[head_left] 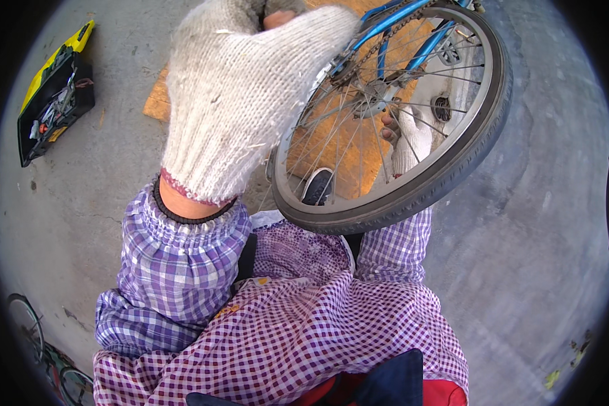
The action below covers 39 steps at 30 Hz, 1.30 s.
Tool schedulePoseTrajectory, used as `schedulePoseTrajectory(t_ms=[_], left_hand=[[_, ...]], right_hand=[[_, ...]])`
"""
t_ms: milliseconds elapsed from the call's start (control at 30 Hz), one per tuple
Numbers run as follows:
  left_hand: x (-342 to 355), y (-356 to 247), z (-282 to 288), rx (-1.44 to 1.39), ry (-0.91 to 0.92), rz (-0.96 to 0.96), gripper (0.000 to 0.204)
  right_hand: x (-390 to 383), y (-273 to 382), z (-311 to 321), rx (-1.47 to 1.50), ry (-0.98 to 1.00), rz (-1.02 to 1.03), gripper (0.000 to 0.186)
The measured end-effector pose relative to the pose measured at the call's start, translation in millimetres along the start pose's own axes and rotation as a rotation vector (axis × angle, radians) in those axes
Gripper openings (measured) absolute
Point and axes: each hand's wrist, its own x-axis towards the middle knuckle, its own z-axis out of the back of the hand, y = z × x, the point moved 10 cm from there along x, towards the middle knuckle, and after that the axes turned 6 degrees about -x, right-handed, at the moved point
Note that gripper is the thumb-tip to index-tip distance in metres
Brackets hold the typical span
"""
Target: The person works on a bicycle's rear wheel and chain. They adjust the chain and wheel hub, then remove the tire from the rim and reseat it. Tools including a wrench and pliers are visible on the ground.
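My left hand point(230, 101), in a white knitted glove with bare fingertips, is large and close at the top centre. Its fingers curl, and what they hold is hidden. The thumb side lies against the blue frame point(379, 30) of a bicycle. The bicycle wheel point(413, 196), with black tyre and thin spokes, stands tilted to the right of that hand. Behind the spokes is my right hand point(413, 142), gloved too, with bare fingertips loosely bent and thumb apart; I see nothing in it. A chain point(392, 27) runs along the frame toward the hub point(372, 101).
A black toolbox point(57, 108) with tools and a yellow edge lies at the far left. An orange-brown board point(345, 152) is beneath the wheel, my dark shoe point(318, 186) beside it. More bicycle wheels point(27, 325) show at lower left. Small leaves point(552, 379) lie at lower right.
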Motion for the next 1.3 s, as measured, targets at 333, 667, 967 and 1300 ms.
schedulePoseTrajectory(t_ms=[333,667,967,1300], left_hand=[[1.0,7.8,-21.7,-0.049,0.102,0.028,0.02],[-5.1,5.9,-27.7,0.109,0.063,0.021,0.021],[-8.7,13.8,-30.6,0.062,0.131,0.093,0.025],[-2.2,28.0,-25.1,0.22,0.11,0.093,0.025]], right_hand=[[-2.5,35.4,-1.8,-0.564,-0.07,0.145,0.032],[-17.1,18.9,2.0,0.003,0.08,-0.04,0.036],[-20.1,8.6,9.7,0.027,0.15,-0.072,0.033],[-14.0,52.5,19.5,-0.415,-0.223,0.5,0.074]])
